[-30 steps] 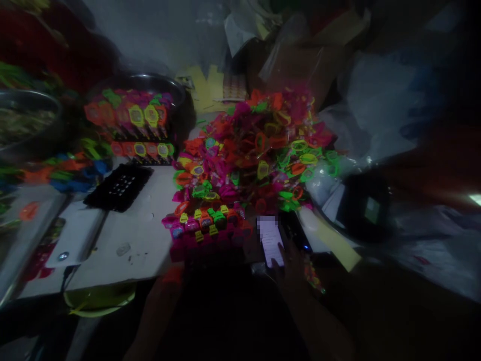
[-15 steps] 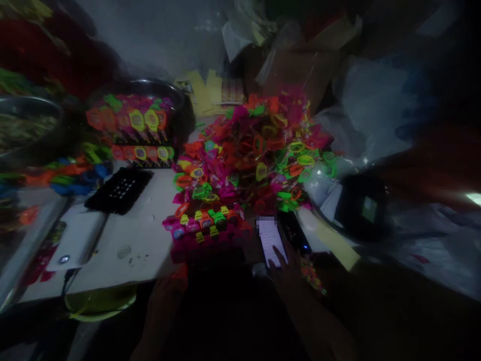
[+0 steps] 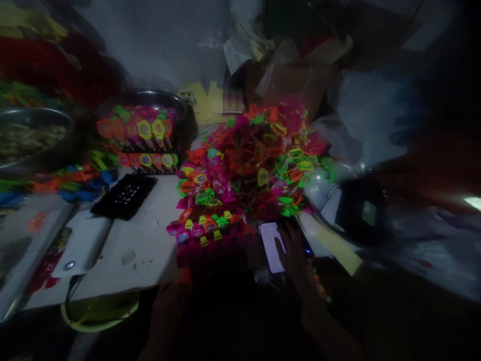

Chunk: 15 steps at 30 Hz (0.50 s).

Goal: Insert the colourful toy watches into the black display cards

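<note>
Over a lit smartphone [image 3: 272, 253] lying near the table's front edge is my right hand [image 3: 293, 250], its fingers apart at the right side of the screen and holding nothing. My left hand [image 3: 171, 298] rests low at the table edge, closed around an orange plastic piece [image 3: 185, 282]; its exact kind is lost in the dark. Between the hands stands a row of pink, yellow, green and orange toy watches [image 3: 206, 228]. Behind it spreads a big heap of colourful toy watches [image 3: 248, 155].
Two tiers of toy watches [image 3: 146, 130] stand before a metal bowl [image 3: 165, 95]. A second metal bowl [image 3: 67, 130] is at the left. On the table lie a black tray [image 3: 126, 196], a white device [image 3: 80, 245] with a cable, and a yellow strip [image 3: 340, 248].
My right hand has moved up along the phone, from its lower part to the upper right of the screen. The text on the screen looks different. My left hand keeps its place.
</note>
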{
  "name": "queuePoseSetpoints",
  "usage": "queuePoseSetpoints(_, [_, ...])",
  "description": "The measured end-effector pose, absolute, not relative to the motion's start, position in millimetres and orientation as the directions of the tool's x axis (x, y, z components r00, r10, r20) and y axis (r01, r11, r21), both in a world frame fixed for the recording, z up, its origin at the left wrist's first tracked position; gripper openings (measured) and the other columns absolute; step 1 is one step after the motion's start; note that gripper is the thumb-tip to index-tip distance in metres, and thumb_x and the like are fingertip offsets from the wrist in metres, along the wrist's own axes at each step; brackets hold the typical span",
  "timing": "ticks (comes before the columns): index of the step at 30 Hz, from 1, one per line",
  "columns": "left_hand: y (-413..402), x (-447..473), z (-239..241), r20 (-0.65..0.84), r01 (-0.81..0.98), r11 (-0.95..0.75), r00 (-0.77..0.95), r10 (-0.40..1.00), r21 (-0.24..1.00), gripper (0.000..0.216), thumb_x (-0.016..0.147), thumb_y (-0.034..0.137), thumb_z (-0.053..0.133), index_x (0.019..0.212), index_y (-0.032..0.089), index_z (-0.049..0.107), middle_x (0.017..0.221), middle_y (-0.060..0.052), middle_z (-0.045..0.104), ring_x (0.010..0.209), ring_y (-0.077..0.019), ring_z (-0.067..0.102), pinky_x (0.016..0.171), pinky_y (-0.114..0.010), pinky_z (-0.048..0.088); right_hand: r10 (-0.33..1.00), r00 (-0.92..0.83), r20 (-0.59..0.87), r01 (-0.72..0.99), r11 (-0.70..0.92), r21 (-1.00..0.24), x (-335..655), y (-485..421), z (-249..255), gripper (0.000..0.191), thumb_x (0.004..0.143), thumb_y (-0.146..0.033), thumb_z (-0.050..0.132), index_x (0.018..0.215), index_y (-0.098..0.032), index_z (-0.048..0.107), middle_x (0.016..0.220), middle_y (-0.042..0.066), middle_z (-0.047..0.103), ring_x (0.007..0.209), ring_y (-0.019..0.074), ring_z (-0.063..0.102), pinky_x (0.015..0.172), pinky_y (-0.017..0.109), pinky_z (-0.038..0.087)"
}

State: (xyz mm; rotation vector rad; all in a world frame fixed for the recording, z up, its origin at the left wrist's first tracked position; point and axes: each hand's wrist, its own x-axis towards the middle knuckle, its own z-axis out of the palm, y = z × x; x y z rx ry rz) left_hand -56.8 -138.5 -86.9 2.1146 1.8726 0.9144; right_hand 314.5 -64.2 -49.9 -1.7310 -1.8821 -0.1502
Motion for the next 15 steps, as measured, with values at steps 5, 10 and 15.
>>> queuePoseSetpoints(5, [-138.8, -51.7, -82.2, 0.285, 0.829, -0.133, -0.033, 0.958, 0.543, 0.025, 0.085, 0.038, 0.051, 0.075, 0.023, 0.068, 0.073, -0.005, 0.071, 0.071, -0.0204, 0.066, 0.069, -0.031, 0.053, 0.863, -0.223, 0.454, 0.923, 0.337, -0.188, 298.5, -58.4, -36.6, 0.034, 0.093, -0.026, 0.047, 0.125, -0.023, 0.058, 0.146, 0.010, 0.041, 0.137, 0.0254, 0.034, 0.113, 0.054, 0.028])
queuePoseSetpoints(10, [-142.1, -45.7, -78.9, 0.237, 0.811, -0.087, -0.065, 0.969, 0.579, 0.029, 0.091, 0.041, 0.048, 0.091, 0.018, 0.065, 0.083, -0.005, 0.069, 0.077, -0.0161, 0.065, 0.072, -0.032, 0.053, 0.859, -0.264, 0.439, 0.922, 0.359, -0.147, 291.5, -81.5, -58.3, 0.033, 0.093, -0.021, 0.046, 0.122, -0.019, 0.059, 0.146, 0.012, 0.041, 0.140, 0.0270, 0.027, 0.111, 0.054, 0.029])
queuePoseSetpoints(15, [-145.0, -42.8, -72.8, 0.194, 0.796, -0.047, -0.089, 0.977, 0.604, 0.030, 0.090, 0.039, 0.054, 0.109, 0.017, 0.059, 0.107, -0.006, 0.063, 0.089, -0.0155, 0.062, 0.078, -0.036, 0.054, 0.883, -0.159, 0.441, 0.953, 0.254, -0.165, 308.8, -82.5, -68.0, 0.034, 0.094, -0.030, 0.046, 0.125, -0.021, 0.057, 0.147, 0.011, 0.040, 0.138, 0.0277, 0.031, 0.111, 0.058, 0.028])
